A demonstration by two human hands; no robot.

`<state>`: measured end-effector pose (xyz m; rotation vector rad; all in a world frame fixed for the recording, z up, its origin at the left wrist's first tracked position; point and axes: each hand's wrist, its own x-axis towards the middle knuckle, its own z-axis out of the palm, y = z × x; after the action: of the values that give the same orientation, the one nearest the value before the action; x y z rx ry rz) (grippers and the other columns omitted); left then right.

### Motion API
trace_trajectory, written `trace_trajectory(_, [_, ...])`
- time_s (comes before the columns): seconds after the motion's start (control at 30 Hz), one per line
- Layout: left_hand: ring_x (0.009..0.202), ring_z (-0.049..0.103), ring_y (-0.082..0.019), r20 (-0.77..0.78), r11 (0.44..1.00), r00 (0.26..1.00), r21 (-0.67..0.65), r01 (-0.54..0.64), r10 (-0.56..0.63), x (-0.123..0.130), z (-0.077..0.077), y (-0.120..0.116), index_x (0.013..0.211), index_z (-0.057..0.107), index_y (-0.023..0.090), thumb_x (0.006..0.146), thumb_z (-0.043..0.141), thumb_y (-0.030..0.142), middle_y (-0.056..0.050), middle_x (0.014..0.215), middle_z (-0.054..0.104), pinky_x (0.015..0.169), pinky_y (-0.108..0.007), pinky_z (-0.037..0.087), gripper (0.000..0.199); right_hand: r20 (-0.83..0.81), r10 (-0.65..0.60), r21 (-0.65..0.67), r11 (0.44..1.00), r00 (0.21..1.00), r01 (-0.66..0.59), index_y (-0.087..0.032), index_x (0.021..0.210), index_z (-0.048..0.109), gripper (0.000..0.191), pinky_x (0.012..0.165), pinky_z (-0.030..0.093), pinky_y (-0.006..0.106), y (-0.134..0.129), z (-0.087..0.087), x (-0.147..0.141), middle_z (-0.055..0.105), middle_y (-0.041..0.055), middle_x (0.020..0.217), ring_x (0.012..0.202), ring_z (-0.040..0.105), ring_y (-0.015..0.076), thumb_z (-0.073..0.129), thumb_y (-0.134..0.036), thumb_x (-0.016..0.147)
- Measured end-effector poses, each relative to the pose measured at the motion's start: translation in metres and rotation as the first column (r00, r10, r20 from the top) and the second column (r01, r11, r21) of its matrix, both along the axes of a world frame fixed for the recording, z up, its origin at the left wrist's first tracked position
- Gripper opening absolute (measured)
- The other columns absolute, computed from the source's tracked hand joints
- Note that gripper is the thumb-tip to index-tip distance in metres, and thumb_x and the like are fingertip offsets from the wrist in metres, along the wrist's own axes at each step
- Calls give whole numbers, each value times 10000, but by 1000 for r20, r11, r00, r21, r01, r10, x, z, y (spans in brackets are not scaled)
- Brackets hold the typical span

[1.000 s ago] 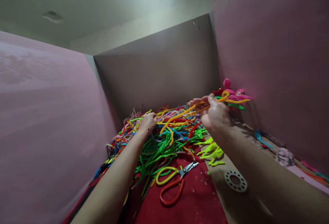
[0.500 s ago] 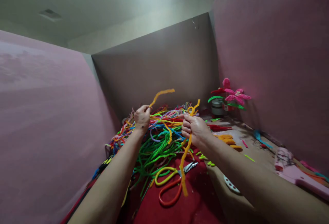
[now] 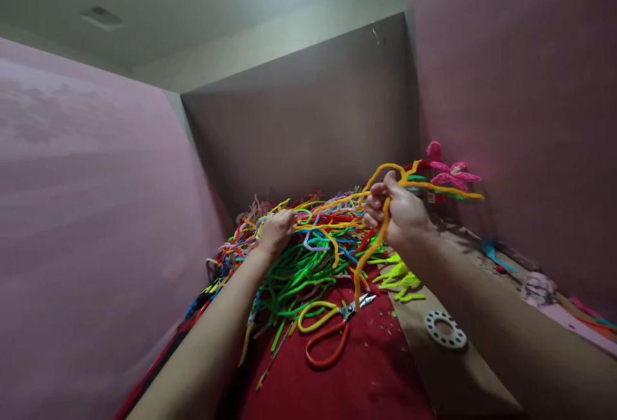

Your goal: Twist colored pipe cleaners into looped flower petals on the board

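My right hand [image 3: 405,214] is raised in front of the pile, its fingers closed round several orange pipe cleaners [image 3: 371,249]. One strand hangs below the fist, another points right, and a loop arches above the fingers. My left hand [image 3: 277,230] rests at the left of a heap of mixed-colour pipe cleaners, fingers drawn together; what they grip is hidden by the hand. Green pipe cleaners [image 3: 303,278] spread over the near side of the heap. Scissors [image 3: 332,343] with one yellow and one red handle lie on the red cloth [image 3: 371,375], between my forearms.
Pink pipe-cleaner flowers [image 3: 453,175] stand at the back right. Yellow-green pieces [image 3: 402,278] and a white disc with holes [image 3: 446,330] lie on the brown board. A pink tool [image 3: 571,323] is farther right. Pink walls [image 3: 511,98] flank both sides.
My right hand has moved up and right, with more orange strands showing in it. The orange pipe cleaner standing out of my left hand has gone, and that hand sits lower on the heap.
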<state>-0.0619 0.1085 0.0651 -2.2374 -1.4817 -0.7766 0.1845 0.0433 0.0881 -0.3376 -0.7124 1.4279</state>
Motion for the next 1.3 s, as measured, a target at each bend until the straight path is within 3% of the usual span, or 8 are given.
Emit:
trace_trajectory(0.13, [869,567,-159,138,995,990,-82,49,-37,-9,6,-7,906,645,211,834,431,351,-34,926,656,801,-269,413,267,17,83,-48,995,996,-82,-149,670,553,420,356,338,209,-10,-6,10,452,-19,474,367,397,76,365,-467,870])
trace_trajectory(0.3, [780,591,-173,272,968,960,-219,121,-58,1,9,-10,734,706,201,670,618,335,-24,761,681,729,-276,446,173,7,116,-224,968,993,-111,-142,650,568,408,476,456,260,-12,-23,-6,555,35,506,463,527,130,350,-387,892])
trace_trajectory(0.53, [533,585,-151,534,962,845,-246,115,36,-9,19,0,801,705,89,605,641,284,-67,624,673,529,-263,445,284,-108,270,-171,943,957,-286,-116,795,610,419,636,516,320,5,-31,-21,645,91,616,638,629,175,278,-340,917])
trace_trajectory(0.77, [811,593,-162,558,992,829,-86,92,-29,6,24,-7,731,726,232,608,656,229,-16,833,691,750,-256,443,142,101,186,-264,952,977,-154,-112,818,612,339,590,520,291,44,-41,-46,633,78,691,567,602,136,359,-323,898])
trace_trajectory(0.87, [777,597,-157,585,995,811,-68,71,-18,7,27,-4,682,724,244,580,674,204,-5,768,695,749,-244,437,121,154,127,-272,959,980,-81,-99,796,617,282,592,513,265,52,-51,-55,624,72,659,564,590,124,431,-297,875])
trace_trajectory(0.97, [616,583,-157,677,998,733,-45,-49,66,-8,37,4,627,706,194,560,659,178,-14,567,653,652,-257,439,83,170,92,-261,964,981,-45,-96,798,619,257,606,515,268,52,-58,-57,630,73,641,598,602,138,453,-280,866])
trace_trajectory(1.17, [344,396,-69,893,958,441,45,-283,88,-46,73,11,764,600,87,708,478,209,39,428,484,407,-185,329,181,196,124,-269,961,973,-68,-91,802,628,283,551,507,279,48,-59,-51,644,86,634,588,618,158,451,-302,863])
trace_trajectory(1.3, [353,332,-32,905,943,424,162,-290,-25,-35,84,-13,838,565,106,762,453,253,38,531,510,373,-149,255,200,197,128,-211,974,972,-86,-106,841,635,305,509,495,277,41,-51,-44,669,88,716,591,620,162,461,-357,848])
